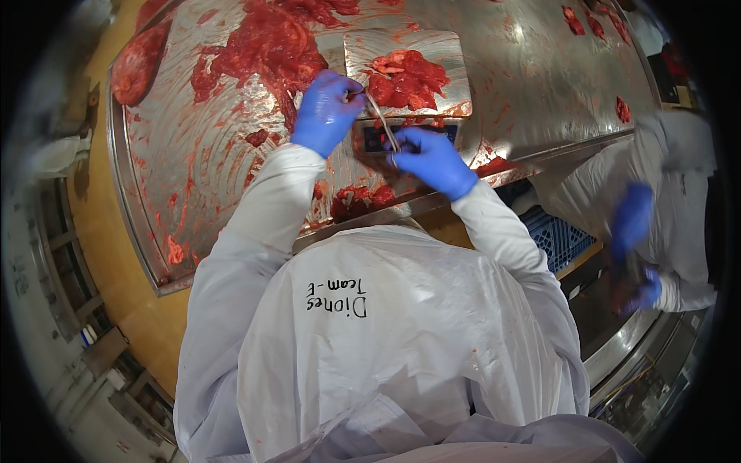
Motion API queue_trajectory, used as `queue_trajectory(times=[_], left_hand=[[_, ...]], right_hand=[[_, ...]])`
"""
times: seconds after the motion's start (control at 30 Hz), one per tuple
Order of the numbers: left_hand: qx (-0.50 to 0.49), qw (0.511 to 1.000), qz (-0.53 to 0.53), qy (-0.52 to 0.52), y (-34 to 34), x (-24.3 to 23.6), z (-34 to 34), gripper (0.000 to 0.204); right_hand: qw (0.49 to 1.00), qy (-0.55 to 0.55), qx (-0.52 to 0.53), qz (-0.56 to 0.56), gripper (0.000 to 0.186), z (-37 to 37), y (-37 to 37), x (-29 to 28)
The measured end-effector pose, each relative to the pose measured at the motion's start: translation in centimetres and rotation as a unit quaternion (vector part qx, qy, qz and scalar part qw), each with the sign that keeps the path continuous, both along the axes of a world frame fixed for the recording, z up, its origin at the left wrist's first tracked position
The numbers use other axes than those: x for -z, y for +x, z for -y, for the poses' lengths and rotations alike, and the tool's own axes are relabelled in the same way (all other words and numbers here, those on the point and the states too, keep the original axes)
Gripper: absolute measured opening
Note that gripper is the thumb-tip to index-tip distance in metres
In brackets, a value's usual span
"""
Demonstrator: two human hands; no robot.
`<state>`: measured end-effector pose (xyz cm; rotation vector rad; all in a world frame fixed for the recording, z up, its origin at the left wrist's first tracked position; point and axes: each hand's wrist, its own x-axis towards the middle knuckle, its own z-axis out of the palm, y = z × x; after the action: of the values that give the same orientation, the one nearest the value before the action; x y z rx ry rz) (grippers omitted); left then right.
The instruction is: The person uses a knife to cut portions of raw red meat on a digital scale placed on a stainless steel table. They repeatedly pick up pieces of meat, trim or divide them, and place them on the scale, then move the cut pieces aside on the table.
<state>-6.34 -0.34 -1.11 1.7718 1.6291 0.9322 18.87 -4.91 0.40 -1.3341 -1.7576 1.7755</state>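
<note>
My left hand (326, 113), in a blue glove, is closed in a pinch at the left edge of a scale's steel pan (455, 58). What its fingertips hold is too small to tell. My right hand (434, 163), also blue-gloved, is closed around the lower end of a slim metal tool (382, 120), perhaps scissors. The tool's far end points up and left toward my left fingertips. Red meat pieces (407, 79) lie on the pan. In front of the pan is the scale's dark display panel (373, 140), partly covered by my right hand.
A large heap of red meat (266, 46) lies left of the scale on the smeared steel table (208, 147). A big smooth red piece (140, 65) rests at the left rim. Scraps (361, 202) lie along the near edge. At right, a blue-gloved co-worker (668, 170) stands near a blue crate (559, 238).
</note>
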Motion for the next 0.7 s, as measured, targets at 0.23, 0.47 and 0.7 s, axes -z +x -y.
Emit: queue_trajectory(times=[0.23,0.47,0.7], left_hand=[[0.056,0.992,-0.105,0.026,0.0,-0.5,0.5,0.013],[0.059,0.994,-0.087,0.009,0.1,-0.5,0.5,0.017],[0.053,0.992,-0.109,0.017,0.0,-0.3,0.4,0.012]], right_hand=[[0.979,-0.112,0.017,-0.172,0.04,-0.1,4.1,1.8],[0.938,-0.232,0.084,-0.245,0.041,-2.1,-0.5,2.5],[0.892,-0.31,0.082,-0.319,0.026,-2.4,-0.4,2.9]])
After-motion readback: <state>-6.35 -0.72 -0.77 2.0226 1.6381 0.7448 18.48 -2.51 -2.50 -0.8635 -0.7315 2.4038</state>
